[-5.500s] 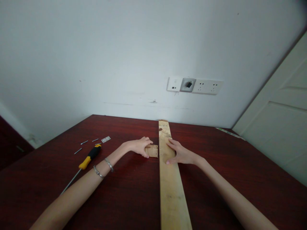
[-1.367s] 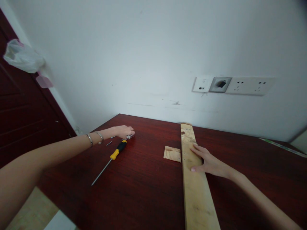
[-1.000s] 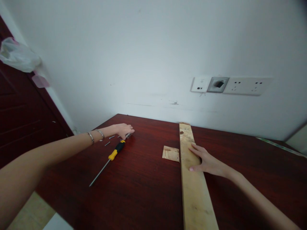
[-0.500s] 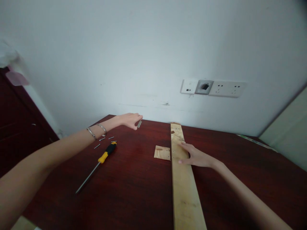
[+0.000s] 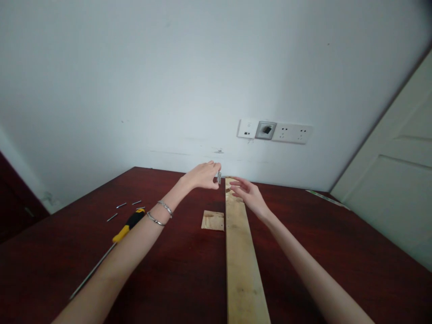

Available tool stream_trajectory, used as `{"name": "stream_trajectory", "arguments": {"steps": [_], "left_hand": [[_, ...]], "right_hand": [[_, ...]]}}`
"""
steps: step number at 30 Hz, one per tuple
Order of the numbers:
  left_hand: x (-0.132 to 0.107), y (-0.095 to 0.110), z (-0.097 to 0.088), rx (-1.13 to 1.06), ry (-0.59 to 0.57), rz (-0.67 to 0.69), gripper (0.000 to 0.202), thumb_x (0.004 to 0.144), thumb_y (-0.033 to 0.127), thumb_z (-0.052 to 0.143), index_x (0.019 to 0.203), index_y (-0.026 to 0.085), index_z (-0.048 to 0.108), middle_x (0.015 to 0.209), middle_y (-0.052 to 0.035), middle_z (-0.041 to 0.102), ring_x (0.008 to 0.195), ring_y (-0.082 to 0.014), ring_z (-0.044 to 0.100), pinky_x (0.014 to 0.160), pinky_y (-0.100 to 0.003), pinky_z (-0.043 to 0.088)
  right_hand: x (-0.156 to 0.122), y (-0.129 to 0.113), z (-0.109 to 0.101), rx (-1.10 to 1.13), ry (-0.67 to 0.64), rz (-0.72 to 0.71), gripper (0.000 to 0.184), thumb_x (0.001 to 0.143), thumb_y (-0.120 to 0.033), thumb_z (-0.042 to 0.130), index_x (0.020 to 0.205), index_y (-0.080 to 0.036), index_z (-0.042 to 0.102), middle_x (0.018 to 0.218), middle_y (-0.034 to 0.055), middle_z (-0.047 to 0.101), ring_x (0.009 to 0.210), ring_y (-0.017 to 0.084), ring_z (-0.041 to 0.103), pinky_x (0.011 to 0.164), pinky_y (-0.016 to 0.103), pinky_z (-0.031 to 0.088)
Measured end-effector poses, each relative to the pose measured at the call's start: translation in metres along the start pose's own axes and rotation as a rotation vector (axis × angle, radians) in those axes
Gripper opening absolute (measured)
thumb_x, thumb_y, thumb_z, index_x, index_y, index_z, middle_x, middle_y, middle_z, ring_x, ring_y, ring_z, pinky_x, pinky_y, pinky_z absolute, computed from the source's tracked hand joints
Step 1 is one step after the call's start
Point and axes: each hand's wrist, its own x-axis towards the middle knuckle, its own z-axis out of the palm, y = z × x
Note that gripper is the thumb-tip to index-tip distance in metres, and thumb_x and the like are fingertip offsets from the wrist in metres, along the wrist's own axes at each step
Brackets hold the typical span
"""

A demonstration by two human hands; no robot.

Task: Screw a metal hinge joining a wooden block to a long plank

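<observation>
My left hand (image 5: 205,175) pinches a small metal piece, which looks like a hinge (image 5: 219,177), just left of the far end of a long wooden board (image 5: 240,256). My right hand (image 5: 249,194) is over that far end with its fingers apart; whether the fingertips touch the wood is hard to tell. A small square of thin wood (image 5: 213,221) lies against the board's left side. To the left, a yellow and black screwdriver (image 5: 125,230) rests on the table, its shaft partly behind my left forearm.
Several thin metal screws or pins (image 5: 121,205) lie scattered beyond the screwdriver on the dark red table (image 5: 168,270). The wall behind carries a row of sockets (image 5: 275,131). A flat strip (image 5: 327,199) lies by the right-hand door (image 5: 398,180).
My left hand has carried the metal piece rightward to the board's far end. My right hand has slid from the board's middle toward the same end. The view has shifted right.
</observation>
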Motion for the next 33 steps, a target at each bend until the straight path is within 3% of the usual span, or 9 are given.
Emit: {"name": "stream_trajectory", "arguments": {"steps": [4, 8, 17, 28, 33], "left_hand": [[0.001, 0.013, 0.01, -0.056, 0.037, 0.026, 0.033, 0.074, 0.033, 0.058, 0.099, 0.015, 0.047, 0.096, -0.0104, 0.058, 0.091, -0.025, 0.057, 0.075, -0.033, 0.042], [-0.002, 0.024, 0.013, -0.094, 0.041, 0.062, 0.028, 0.075, 0.032, 0.057, 0.096, 0.016, 0.047, 0.096, -0.0097, 0.058, 0.092, -0.0243, 0.056, 0.076, -0.032, 0.043], [-0.012, 0.028, 0.027, -0.102, 0.056, 0.124, 0.032, 0.072, 0.029, 0.059, 0.099, 0.014, 0.048, 0.1, -0.0119, 0.058, 0.097, -0.0259, 0.053, 0.085, -0.035, 0.042], [-0.016, 0.034, 0.033, -0.122, 0.066, 0.166, 0.026, 0.071, 0.028, 0.06, 0.092, 0.016, 0.05, 0.095, -0.0103, 0.058, 0.097, -0.0264, 0.052, 0.087, -0.036, 0.042], [-0.015, 0.034, 0.038, -0.188, 0.074, 0.177, 0.028, 0.073, 0.029, 0.061, 0.096, 0.016, 0.051, 0.098, -0.0098, 0.059, 0.098, -0.0254, 0.052, 0.088, -0.037, 0.042]], "right_hand": [[0.001, 0.003, -0.001, 0.048, 0.006, 0.027, 0.051, 0.064, -0.035, 0.077, 0.109, -0.017, 0.063, 0.104, 0.0085, 0.069, 0.087, 0.018, 0.067, 0.083, 0.036, 0.053], [0.001, 0.007, 0.001, 0.183, 0.029, 0.147, 0.045, 0.063, -0.029, 0.078, 0.104, -0.019, 0.064, 0.097, 0.0061, 0.072, 0.087, 0.019, 0.068, 0.082, 0.035, 0.054], [-0.004, 0.008, 0.008, 0.456, 0.004, 0.279, 0.036, 0.063, -0.021, 0.078, 0.097, -0.017, 0.064, 0.086, 0.0052, 0.073, 0.078, 0.016, 0.069, 0.081, 0.03, 0.054], [-0.007, 0.026, 0.018, 0.422, -0.015, 0.324, 0.041, 0.056, -0.022, 0.083, 0.092, -0.017, 0.066, 0.073, 0.0009, 0.072, 0.069, 0.014, 0.069, 0.072, 0.028, 0.056], [-0.004, 0.028, 0.016, 0.386, 0.004, 0.302, 0.041, 0.051, -0.02, 0.084, 0.088, -0.017, 0.067, 0.077, 0.002, 0.073, 0.067, 0.015, 0.068, 0.069, 0.028, 0.057]]}}
